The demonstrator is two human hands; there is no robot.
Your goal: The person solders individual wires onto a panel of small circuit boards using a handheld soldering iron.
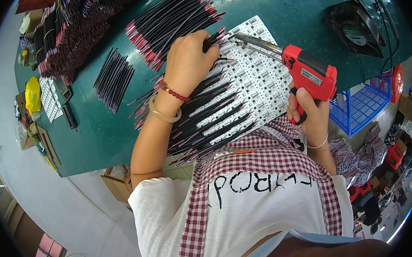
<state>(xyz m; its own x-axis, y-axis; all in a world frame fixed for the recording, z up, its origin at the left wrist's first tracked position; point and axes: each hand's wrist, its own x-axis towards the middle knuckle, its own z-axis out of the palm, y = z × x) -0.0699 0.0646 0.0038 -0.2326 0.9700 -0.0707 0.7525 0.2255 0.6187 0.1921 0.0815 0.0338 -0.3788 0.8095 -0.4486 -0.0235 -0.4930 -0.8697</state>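
My left hand point(189, 58), closed, pinches black cable pieces point(213, 39) with red wire ends over the far left edge of a white circuit board panel point(265, 84). In my right hand point(312, 116) is a red soldering gun point(311, 71), gripped by its handle. Its metal tip points left, close to the held wire ends; I cannot tell whether they touch. Along the panel's left side lie several black cables point(214, 116), their ends on the board. A large bundle of black cables point(175, 23) with red ends rests just beyond my left hand.
A smaller cable pile point(113, 80) lies left on the green table point(92, 146). Big cable stacks point(73, 37) fill the far left, near a yellow bag point(32, 95) and a dark-handled tool point(69, 116). A black fan point(354, 30) stands far right. Below the right edge is a blue crate point(362, 105).
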